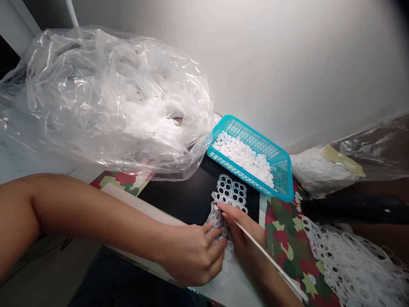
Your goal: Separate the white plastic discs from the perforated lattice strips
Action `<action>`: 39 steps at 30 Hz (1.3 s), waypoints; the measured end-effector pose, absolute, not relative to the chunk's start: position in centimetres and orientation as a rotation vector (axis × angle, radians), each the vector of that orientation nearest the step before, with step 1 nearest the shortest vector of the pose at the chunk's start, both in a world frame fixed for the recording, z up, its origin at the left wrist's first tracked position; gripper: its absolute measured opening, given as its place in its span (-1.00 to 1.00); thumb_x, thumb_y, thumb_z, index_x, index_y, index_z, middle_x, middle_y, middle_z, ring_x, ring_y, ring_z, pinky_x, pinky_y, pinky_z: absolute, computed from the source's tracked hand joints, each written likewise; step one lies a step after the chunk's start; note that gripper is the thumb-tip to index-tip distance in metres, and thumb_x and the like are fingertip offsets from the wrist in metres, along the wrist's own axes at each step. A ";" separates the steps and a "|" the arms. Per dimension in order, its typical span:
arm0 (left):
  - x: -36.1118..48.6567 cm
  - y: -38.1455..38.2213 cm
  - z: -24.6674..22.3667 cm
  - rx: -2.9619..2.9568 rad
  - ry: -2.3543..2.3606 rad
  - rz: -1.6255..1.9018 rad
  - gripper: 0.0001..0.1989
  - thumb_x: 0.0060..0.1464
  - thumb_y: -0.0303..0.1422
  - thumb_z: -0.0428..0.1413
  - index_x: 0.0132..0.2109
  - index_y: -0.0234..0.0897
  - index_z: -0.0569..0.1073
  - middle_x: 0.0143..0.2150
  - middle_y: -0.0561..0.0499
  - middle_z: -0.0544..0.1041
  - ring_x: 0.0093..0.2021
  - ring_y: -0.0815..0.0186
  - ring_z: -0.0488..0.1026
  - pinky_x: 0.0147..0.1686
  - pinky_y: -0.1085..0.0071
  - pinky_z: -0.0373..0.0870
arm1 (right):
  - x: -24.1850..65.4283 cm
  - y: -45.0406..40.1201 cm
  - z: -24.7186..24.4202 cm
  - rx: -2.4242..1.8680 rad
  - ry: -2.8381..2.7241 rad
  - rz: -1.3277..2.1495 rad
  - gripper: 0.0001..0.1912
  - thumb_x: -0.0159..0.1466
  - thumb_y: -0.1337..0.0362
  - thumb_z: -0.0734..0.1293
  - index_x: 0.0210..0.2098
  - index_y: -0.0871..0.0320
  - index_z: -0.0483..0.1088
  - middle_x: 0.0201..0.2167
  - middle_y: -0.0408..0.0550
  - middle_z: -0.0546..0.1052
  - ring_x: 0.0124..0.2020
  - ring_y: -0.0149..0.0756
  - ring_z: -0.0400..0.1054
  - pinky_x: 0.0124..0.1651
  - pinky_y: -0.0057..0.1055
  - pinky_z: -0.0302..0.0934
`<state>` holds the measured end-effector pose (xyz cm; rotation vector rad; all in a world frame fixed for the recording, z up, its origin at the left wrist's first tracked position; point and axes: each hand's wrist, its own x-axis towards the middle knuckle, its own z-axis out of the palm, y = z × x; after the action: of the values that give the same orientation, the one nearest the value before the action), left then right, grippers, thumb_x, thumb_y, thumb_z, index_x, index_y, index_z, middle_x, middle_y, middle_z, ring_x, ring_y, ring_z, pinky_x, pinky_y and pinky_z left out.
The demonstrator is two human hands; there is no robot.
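A translucent plastic sheet with rows of round holes (225, 185) lies on a black mat (179, 194), its near part folded up. Curled over the near part, my left hand (194, 256) has its fingertips on a strip of white round pieces (217, 222). My right hand (244, 228) pinches the edge of the same strip between thumb and finger, close to the left fingertips. A thin white strip (268, 255) runs from the right fingers down across the right forearm; what it is I cannot make out. Below the hands, more pale discs (228, 256) show, partly hidden.
Behind the mat stands a turquoise basket (289, 170) holding many small white discs (244, 157). A large clear plastic bag (111, 106) with white pieces fills the back left. On the right are a filled bag (322, 170), a black handle (358, 209) and a heap of ringed plastic sheets (361, 264).
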<state>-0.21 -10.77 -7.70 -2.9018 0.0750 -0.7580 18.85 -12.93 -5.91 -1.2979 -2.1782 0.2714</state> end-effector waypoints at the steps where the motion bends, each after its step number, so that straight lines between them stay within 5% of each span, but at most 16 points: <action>1: -0.2 -10.8 -7.7 -2.902 0.077 -0.750 -0.62 0.03 -0.40 -0.03 -0.08 -0.55 0.50 -0.07 -0.35 0.53 -0.12 -0.06 0.52 -0.21 0.09 0.48 | 18.8 -12.9 -5.8 -1.301 -2.177 0.259 -0.69 0.34 0.41 0.17 0.01 0.14 0.41 -0.10 -0.04 0.58 -0.09 -0.30 0.50 0.02 -0.41 0.40; 17: -0.2 -10.9 -8.1 -2.875 0.086 -0.737 -0.60 0.02 -0.38 -0.03 -0.08 -0.54 0.50 -0.07 -0.33 0.53 -0.12 -0.07 0.52 -0.22 0.08 0.48 | 18.8 -12.6 -6.2 -1.284 -2.118 0.214 -0.72 0.35 0.39 0.18 -0.03 0.13 0.43 -0.12 -0.05 0.59 -0.12 -0.31 0.51 0.00 -0.43 0.40; 25: -0.1 -10.8 -8.1 -2.881 0.090 -0.780 -0.65 0.04 -0.41 -0.06 -0.12 -0.52 0.50 -0.13 -0.35 0.55 -0.17 -0.02 0.53 -0.22 0.09 0.45 | 19.6 -12.2 -7.6 -1.045 -2.231 0.384 -0.65 0.33 0.46 0.20 0.06 0.10 0.38 -0.08 -0.01 0.54 -0.10 -0.28 0.43 -0.05 -0.34 0.38; 32: -0.5 -10.7 -7.0 -2.903 0.083 -0.717 -0.67 0.10 -0.45 -0.08 -0.11 -0.48 0.51 -0.15 -0.30 0.55 -0.25 0.11 0.52 -0.21 0.18 0.44 | 19.1 -11.8 -6.2 -1.062 -2.226 0.568 -0.74 0.33 0.43 0.19 -0.06 0.14 0.43 -0.17 -0.02 0.57 -0.11 -0.31 0.44 -0.04 -0.37 0.36; 39: -1.3 -12.2 -5.7 -2.855 -0.212 -0.517 -0.65 0.13 -0.40 -0.09 -0.05 -0.49 0.46 -0.09 -0.36 0.52 -0.07 -0.04 0.48 -0.13 0.06 0.44 | 19.4 -11.7 -6.4 -1.029 -2.156 0.715 -0.74 0.29 0.50 0.22 -0.11 0.14 0.43 -0.14 -0.01 0.56 -0.06 -0.29 0.43 0.03 -0.29 0.31</action>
<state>-1.31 -12.18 -5.68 -2.8546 -0.2122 -0.5167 19.42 -11.75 -6.36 -1.0294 -2.1562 0.7147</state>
